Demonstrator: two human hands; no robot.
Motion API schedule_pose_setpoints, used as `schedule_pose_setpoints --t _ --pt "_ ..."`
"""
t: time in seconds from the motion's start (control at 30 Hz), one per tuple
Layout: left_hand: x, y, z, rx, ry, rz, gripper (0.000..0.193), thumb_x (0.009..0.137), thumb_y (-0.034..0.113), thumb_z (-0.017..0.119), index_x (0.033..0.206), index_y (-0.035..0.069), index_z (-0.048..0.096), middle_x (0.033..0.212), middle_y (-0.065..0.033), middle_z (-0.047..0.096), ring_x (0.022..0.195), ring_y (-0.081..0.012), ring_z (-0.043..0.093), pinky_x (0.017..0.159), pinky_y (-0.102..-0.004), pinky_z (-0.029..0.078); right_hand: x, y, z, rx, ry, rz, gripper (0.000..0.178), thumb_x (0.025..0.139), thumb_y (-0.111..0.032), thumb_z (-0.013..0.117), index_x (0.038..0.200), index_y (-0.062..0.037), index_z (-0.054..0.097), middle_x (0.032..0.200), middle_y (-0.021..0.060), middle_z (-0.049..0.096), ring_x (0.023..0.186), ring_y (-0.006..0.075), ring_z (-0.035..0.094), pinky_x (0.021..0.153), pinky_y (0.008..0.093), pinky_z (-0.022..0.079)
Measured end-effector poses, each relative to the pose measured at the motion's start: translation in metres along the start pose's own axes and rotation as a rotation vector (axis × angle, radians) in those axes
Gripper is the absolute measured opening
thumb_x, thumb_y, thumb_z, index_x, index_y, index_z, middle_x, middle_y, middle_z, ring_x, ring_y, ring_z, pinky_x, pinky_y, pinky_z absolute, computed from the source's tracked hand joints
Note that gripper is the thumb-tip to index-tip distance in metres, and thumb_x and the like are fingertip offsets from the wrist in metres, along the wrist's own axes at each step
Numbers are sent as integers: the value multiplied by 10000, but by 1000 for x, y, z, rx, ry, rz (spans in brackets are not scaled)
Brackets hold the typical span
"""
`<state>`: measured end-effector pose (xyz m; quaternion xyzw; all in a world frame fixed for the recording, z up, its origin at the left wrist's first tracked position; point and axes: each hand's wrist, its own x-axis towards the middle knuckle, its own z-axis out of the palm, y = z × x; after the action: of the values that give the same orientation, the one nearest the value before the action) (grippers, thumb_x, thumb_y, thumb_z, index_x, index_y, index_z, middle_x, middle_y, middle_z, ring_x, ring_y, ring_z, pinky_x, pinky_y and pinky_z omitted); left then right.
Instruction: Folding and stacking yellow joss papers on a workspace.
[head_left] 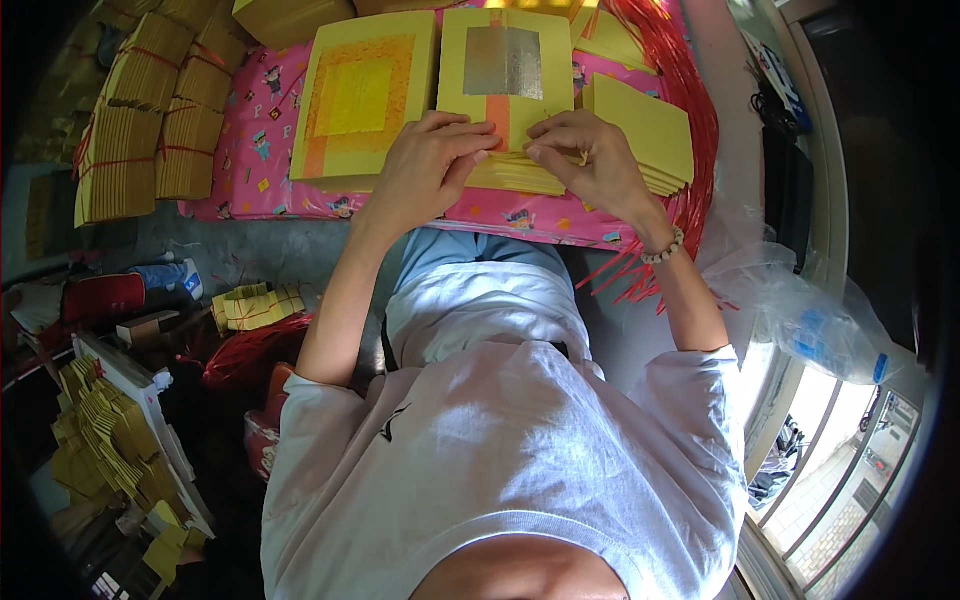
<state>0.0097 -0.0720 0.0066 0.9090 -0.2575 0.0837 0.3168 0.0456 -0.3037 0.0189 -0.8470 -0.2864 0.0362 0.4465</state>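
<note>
A stack of yellow joss paper (455, 60) lies in front of me, its top sheet bearing a silver foil square (505, 65) and an orange strip. At the near edge of this stack, my left hand (440, 155) is closed, thumb and fingertips together on the paper beside the strip. My right hand (590, 160) pinches at the same edge, to the right of the strip, with a bead bracelet on its wrist. How much paper lies between the fingers is hidden. Left of this stack sits another joss paper stack (425, 50) with a gold patch edged in orange.
A pink patterned cloth (250, 195) covers the table. Tied paper bundles (120, 150) stand at left, red plastic strings (700, 130) hang at right, beside a fanned yellow stack (645, 125). Below left are more bundles (258, 306). A clear plastic bag (815, 310) lies at right.
</note>
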Motion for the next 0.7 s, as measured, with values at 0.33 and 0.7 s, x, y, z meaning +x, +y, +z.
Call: schedule_pose_setpoints --t 0.33,0.7 --pt "2 2 -1 -23 8 -12 220 862 106 576 1042 38 683 1074 -89 673 1055 -310 567 898 -398 466 1 -3 -3 -31 -24 15 143 797 -173 679 867 -60 732 939 92 684 899 249 623 803 344 490" --pt "1 1 1 -36 3 -16 228 863 124 573 1039 32 684 1079 -94 672 1052 -314 567 899 -402 462 -2 -1 0 -20 -14 22 135 797 -169 672 852 -61 731 936 84 685 890 246 621 794 345 491"
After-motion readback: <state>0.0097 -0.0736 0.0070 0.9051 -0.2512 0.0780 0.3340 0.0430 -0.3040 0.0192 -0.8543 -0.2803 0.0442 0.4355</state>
